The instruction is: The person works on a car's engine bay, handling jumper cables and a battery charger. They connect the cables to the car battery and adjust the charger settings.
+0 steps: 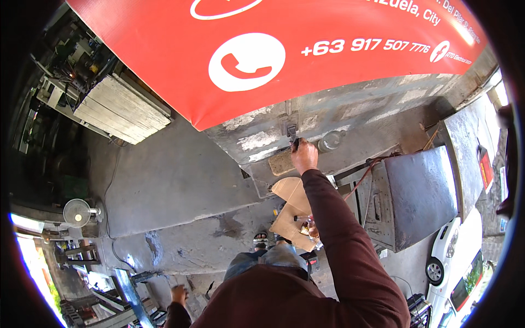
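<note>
My right arm, in a dark maroon sleeve, reaches forward to the worn grey wall (257, 141). My right hand (305, 155) is closed on a small black plug (296, 144), partly hidden by the fingers. Just above the plug, a small outlet box (291, 129) is fixed to the wall. Low at the left, beside my body, hangs my left hand (179, 294), away from the wall; its fingers are too small to read clearly. A glass jar (330, 141) stands right of my right hand at the wall's foot.
A red banner (180, 54) covers the upper wall. Flattened cardboard (292, 218) with small parts lies below my right arm. A grey metal cabinet (421, 191) stands at right, with a white car (454, 257) beyond. At left are a wooden bench (123, 109) and a fan (77, 212).
</note>
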Available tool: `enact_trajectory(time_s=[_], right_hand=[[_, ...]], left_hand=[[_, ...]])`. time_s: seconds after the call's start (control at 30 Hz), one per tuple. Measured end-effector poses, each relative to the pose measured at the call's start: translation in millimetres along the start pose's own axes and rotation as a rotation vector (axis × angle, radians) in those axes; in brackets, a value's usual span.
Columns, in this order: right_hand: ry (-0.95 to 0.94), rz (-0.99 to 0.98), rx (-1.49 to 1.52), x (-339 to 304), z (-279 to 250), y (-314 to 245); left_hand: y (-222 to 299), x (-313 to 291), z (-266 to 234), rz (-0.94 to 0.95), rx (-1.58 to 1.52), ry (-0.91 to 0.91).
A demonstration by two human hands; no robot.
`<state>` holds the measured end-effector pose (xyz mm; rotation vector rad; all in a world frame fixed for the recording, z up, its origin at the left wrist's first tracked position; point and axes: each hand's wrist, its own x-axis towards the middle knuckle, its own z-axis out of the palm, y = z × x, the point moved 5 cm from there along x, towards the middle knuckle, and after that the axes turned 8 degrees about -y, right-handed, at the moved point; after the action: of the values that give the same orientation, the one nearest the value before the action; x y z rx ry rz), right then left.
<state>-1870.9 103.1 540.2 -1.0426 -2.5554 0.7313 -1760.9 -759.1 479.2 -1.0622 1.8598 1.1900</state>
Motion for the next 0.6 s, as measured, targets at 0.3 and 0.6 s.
enact_trajectory(time_s=[0.3, 0.6], right_hand=[[-0.23, 0.105, -0.079, 10.5, -43.8, -32.2], [0.088, 0.016, 0.517, -226.2, -159.2, -16.5]], left_hand=[[109.1, -30.0, 80.6, 0.149, 0.816, -0.266], [296.2, -8.6, 277.7, 0.667, 0.603, -0.567]])
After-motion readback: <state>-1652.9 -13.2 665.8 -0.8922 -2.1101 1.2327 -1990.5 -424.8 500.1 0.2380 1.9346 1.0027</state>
